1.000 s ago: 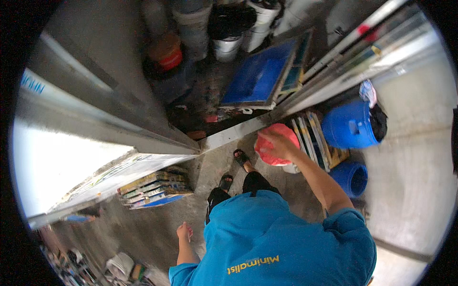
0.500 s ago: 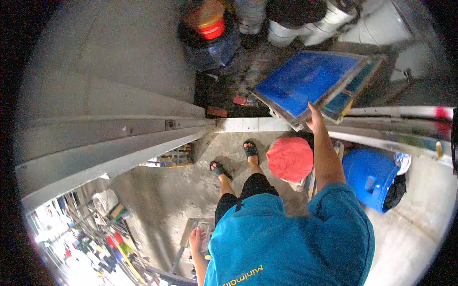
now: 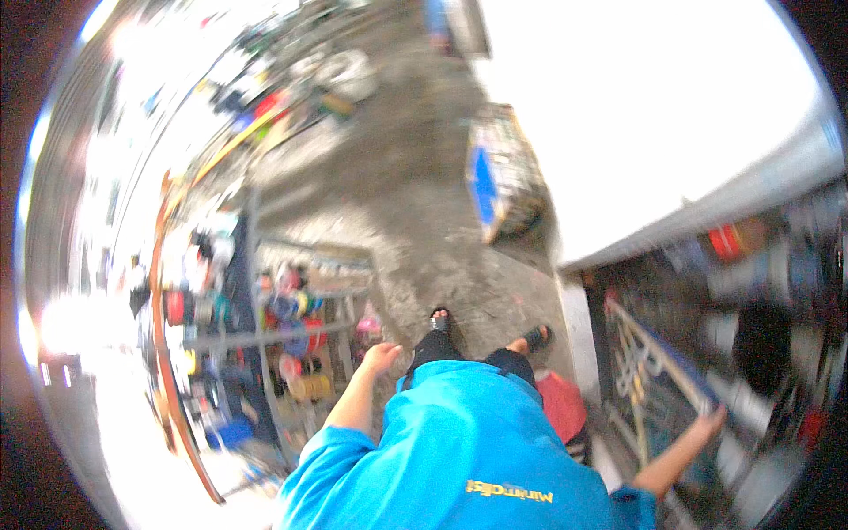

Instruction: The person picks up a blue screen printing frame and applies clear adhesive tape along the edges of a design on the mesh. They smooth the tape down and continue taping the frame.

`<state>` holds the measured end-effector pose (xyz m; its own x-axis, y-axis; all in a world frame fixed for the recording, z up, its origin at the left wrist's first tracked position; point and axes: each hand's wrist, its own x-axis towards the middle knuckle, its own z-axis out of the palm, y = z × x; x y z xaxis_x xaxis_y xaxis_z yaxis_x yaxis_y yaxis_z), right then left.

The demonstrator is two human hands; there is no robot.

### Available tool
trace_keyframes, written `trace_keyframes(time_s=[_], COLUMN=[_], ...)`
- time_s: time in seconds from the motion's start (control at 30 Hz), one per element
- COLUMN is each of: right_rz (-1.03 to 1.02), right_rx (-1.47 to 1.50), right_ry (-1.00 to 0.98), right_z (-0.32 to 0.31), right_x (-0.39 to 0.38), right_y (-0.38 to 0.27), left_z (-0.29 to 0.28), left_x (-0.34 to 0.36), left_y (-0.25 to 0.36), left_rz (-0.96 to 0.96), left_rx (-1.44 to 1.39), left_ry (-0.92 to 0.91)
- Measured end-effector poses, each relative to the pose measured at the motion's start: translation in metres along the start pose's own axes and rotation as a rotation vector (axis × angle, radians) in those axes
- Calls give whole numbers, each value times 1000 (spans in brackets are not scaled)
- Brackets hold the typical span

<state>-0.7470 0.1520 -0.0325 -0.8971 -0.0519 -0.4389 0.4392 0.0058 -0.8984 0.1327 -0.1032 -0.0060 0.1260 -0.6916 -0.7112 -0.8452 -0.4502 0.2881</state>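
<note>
My right hand grips the edge of a wooden-framed screen at the lower right, leaning in among the dark items of the doorway. My left hand hangs beside my hip, fingers curled; whether anything is in them is hidden by blur. Just below my right foot is a round red-topped object, partly behind my shirt.
A stack of frames with a blue side stands by the bright white wall. Cluttered metal racks line the left. Buckets are in the dim space at right. Concrete floor runs between these, all motion-blurred.
My view has swung left toward the walkway and racks. My right hand has taken hold of a framed screen, which now stands more steeply at my right. My feet have turned.
</note>
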Motion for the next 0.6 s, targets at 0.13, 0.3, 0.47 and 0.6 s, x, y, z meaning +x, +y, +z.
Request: trace_keyframes(time_s=[0.13,0.3,0.47,0.6], right_rz=[-82,-234,-376,-470], right_rx=[-323,-574,-707,-748], right_ry=[-37,-110,-144,-199], right_z=[21,59,101,124], right_x=[-69,-176,-286,-363], right_y=[-27,-56,-70,-78], left_z=[30,59,70,55], left_x=[0,20,67,105], left_y=[-18,-61,-142,-201], left_rz=[-62,-122,-171,-339], left_rx=[-202,-410,-434,-593], left_ry=[-1,-73,-120,-116])
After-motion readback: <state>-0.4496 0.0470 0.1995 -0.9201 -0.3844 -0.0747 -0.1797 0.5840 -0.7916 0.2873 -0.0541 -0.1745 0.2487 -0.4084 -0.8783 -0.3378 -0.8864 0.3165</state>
